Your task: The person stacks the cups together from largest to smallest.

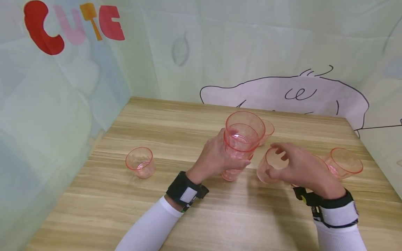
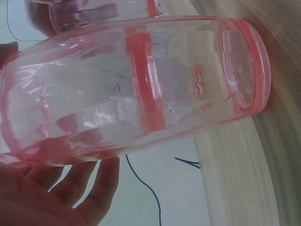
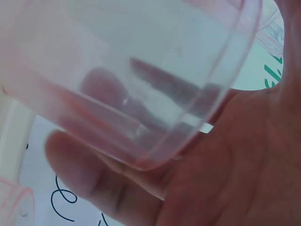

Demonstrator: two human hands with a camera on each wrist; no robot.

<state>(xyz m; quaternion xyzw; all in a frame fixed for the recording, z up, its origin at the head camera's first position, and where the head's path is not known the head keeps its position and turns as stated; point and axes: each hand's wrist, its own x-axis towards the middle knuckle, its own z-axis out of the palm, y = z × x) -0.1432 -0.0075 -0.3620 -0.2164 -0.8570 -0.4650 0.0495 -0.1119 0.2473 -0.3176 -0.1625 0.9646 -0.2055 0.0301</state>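
Observation:
My left hand (image 1: 216, 153) grips a stack of clear pink plastic cups (image 1: 245, 130), nested and held upright with the rims up. In the left wrist view the stack (image 2: 103, 89) fills the middle, and several fingers (image 2: 106, 183) curl along its side. My right hand (image 1: 301, 167) is curled round a single pink cup (image 1: 263, 170) just right of the stack, thumb on the near side and fingers at the rim. In the right wrist view, fingers show through the wall of this cup (image 3: 155, 33). Part of it is hidden behind the hand in the head view.
One pink cup (image 1: 141, 164) stands alone on the left of the wooden table (image 1: 125, 209). Another cup (image 1: 268, 129) is behind the stack. At the right a tilted-looking cup (image 1: 345, 162) stands beside one partly covered by my right hand. A printed cloth (image 1: 251, 45) hangs behind the table.

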